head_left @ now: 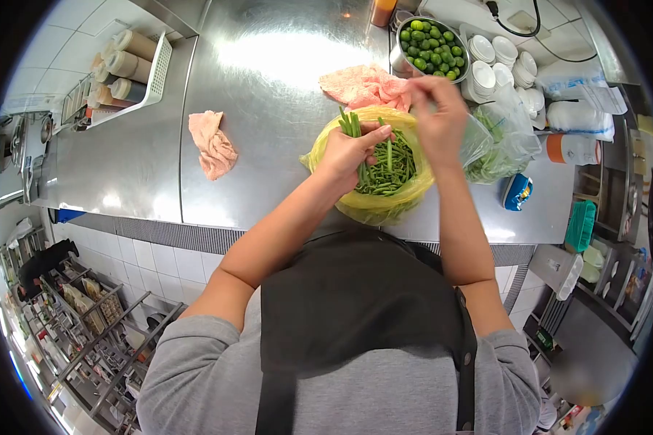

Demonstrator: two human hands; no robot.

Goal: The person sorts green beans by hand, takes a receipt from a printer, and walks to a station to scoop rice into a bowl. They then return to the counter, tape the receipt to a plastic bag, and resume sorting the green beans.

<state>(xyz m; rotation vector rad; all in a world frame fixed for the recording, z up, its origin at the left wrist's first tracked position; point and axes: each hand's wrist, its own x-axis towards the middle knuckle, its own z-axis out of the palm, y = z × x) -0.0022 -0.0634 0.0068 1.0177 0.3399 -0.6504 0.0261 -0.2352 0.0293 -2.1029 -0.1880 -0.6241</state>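
Observation:
My left hand [350, 154] is closed around a small bunch of green beans [350, 125], whose ends stick up past the thumb. It is held over a yellow plastic bag [374, 211] that stands on the steel counter. Many short pieces of green bean [395, 174] fill the inside of this bag. Raised above the bag's right edge, my right hand [442, 116] has its fingers bent and smeared by motion, so whether it holds anything cannot be made out. A crumpled pink cloth [363, 83] lies just behind the bag, partly covered by the right fingertips.
A metal pot of limes [432, 49] stands at the back right beside stacked white lidded cups [492, 65]. Right of the bag are a clear bag of greens [500, 145] and a blue packet [516, 192]. Leftward lie another cloth [212, 145] and a white bottle basket [156, 80].

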